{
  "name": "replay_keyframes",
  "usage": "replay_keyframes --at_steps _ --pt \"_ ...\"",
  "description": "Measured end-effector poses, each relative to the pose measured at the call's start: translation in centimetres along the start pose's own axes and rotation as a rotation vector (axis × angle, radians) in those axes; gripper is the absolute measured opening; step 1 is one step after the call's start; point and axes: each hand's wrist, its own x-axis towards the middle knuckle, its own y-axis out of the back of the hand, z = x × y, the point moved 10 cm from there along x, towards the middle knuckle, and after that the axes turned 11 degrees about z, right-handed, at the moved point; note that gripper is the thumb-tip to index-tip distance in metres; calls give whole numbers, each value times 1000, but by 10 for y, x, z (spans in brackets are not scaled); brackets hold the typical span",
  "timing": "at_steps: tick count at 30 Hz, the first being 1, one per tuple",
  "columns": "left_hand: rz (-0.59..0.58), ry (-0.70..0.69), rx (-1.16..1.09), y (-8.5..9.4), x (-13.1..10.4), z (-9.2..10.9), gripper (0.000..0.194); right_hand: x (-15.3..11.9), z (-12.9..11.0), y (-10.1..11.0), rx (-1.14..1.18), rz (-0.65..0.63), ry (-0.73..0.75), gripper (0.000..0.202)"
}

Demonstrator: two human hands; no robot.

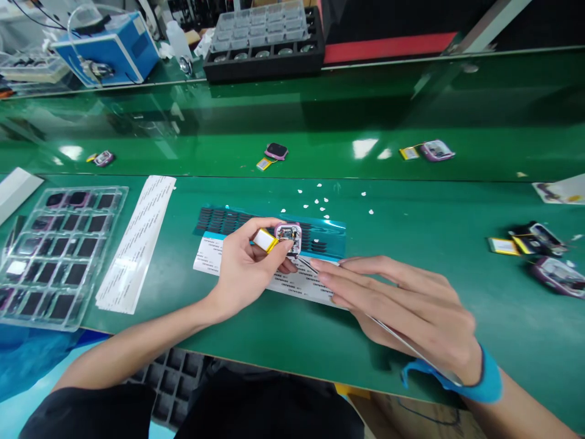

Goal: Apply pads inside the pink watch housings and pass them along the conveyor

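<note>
My left hand [242, 268] is closed around the edge of a small pink smartwatch case [295, 230], its inside with electronics facing up. A silver and yellow battery [265, 240] sticks out from the case's left side, by my fingers. In my right hand [411, 299] is a pair of metal tweezers [397, 337], the tips reaching toward the lower edge of the case; whether they touch it I cannot tell. Beneath both hands lies a white printed adhesive sheet [211, 255], with blue film [337, 235] carrying black strips along its far side.
To the left are a clear tray [123, 194] of watch parts and a stack of white printed strips [137, 244]. Small white bits [317, 202] dot the green bench. More opened watches [437, 150] lie beyond and to the right. A blue machine [114, 52] stands on the shelf.
</note>
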Motion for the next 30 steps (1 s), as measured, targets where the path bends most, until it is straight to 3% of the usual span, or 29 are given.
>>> replay_keyframes --at_steps 11,21,30 --pt "-18 7 -37 -2 -1 3 28 3 11 0 128 -1 -196 43" --pt "-53 13 -44 -3 -3 1 23 3 3 0 73 -12 -76 35" --pt "-105 48 -76 -6 -3 2 26 6 4 2 114 19 -94 27"
